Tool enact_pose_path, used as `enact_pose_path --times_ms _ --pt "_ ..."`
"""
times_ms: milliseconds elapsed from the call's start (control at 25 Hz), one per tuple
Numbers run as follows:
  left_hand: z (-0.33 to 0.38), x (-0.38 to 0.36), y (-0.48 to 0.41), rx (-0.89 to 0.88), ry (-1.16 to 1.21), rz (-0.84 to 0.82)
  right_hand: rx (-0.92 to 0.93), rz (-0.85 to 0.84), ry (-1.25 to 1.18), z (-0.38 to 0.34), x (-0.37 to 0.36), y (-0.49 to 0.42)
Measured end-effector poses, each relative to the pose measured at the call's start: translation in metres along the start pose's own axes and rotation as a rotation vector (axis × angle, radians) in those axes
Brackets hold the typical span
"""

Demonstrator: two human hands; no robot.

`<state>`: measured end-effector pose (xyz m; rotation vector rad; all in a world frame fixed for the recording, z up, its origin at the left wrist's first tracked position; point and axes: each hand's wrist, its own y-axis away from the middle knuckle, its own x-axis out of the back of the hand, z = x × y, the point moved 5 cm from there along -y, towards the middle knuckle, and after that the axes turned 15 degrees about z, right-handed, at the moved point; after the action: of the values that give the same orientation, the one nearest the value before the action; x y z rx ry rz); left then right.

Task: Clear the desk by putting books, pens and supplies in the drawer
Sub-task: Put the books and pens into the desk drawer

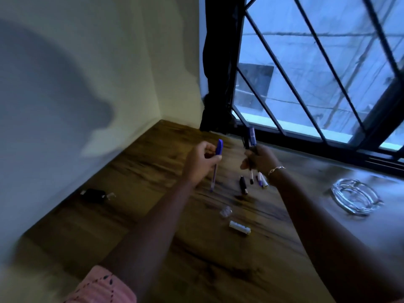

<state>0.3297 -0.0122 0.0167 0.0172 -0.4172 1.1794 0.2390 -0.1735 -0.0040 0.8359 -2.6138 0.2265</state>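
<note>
My left hand (200,161) grips a blue-capped pen (219,147) upright above the wooden desk (153,215); its clear barrel points down. To its right, my right hand (261,160) holds a bunch of pens (251,137) with caps up and tips hanging below the fist. Under that hand a black marker (243,185) lies on the desk. A small white piece (239,227) and a clear plastic cap (225,211) lie nearer me. No drawer or books show in the head view.
A glass ashtray (356,199) sits at the right of the desk. A small black object (93,195) lies by the left wall. A barred window (317,73) and dark curtain (218,73) close off the back edge.
</note>
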Motion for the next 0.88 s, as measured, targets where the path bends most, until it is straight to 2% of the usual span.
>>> enact_pose_path --times_ms 160,280,520,640,760,880 --pt "0.035 -0.054 0.038 -0.076 0.124 -0.151 0.002 -0.012 -0.282 0.006 0.036 0.05" --pt "0.045 -0.089 0.063 -0.089 0.151 -0.204 0.063 0.037 -0.369 0.015 0.067 0.081" --pt "0.057 -0.126 0.099 -0.178 0.14 -0.271 0.113 0.056 -0.343 0.045 0.109 0.12" --pt "0.058 -0.138 0.107 -0.24 0.026 -0.308 0.067 0.082 -0.33 0.064 0.115 0.126" --pt "0.055 -0.148 0.118 -0.284 0.001 -0.442 0.031 0.119 -0.294 0.086 0.117 0.13" --pt "0.055 -0.151 0.134 -0.158 0.119 -0.638 0.014 0.128 -0.318 0.09 0.119 0.137"
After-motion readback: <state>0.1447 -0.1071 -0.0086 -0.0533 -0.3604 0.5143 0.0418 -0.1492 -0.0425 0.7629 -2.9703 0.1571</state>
